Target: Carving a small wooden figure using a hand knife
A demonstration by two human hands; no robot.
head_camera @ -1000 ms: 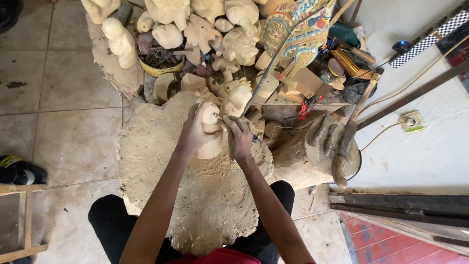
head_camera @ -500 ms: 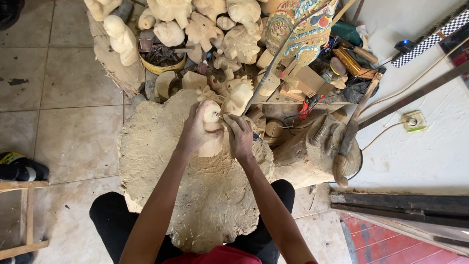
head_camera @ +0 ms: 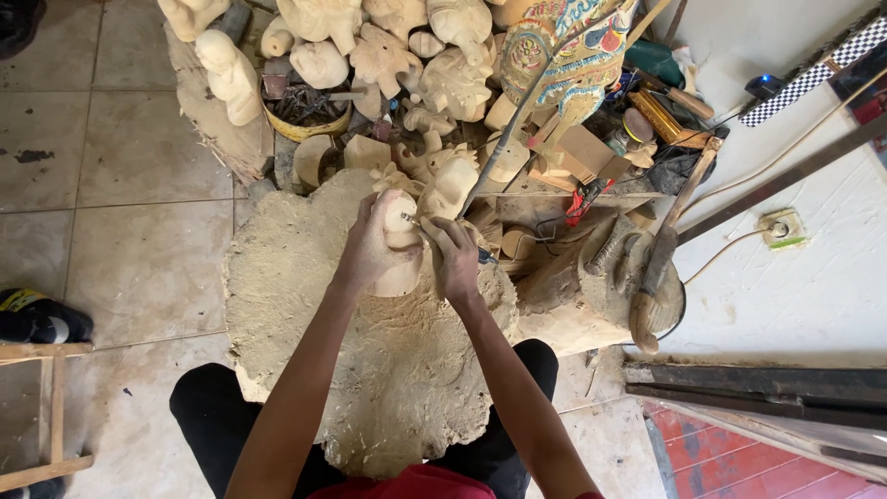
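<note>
My left hand [head_camera: 370, 248] grips a pale, unpainted wooden carving [head_camera: 399, 268] and holds it down on a large rough wooden block [head_camera: 388, 370] between my legs. My right hand [head_camera: 455, 259] is closed around a small carving tool [head_camera: 413, 222] whose metal tip touches the upper part of the carving. Both forearms reach up from the bottom of the view. Most of the tool's handle is hidden inside my fist.
Several unpainted wooden figures [head_camera: 323, 63] are piled beyond the block, with a painted figure [head_camera: 564, 55] and a yellow bowl of tools [head_camera: 305, 109]. A mallet [head_camera: 661, 268] leans at right. A wall socket with cable [head_camera: 779, 228] sits on the white surface. Tiled floor lies left.
Both hands have stayed on the carving with only a slight shift of the tool tip; the carving has barely turned.
</note>
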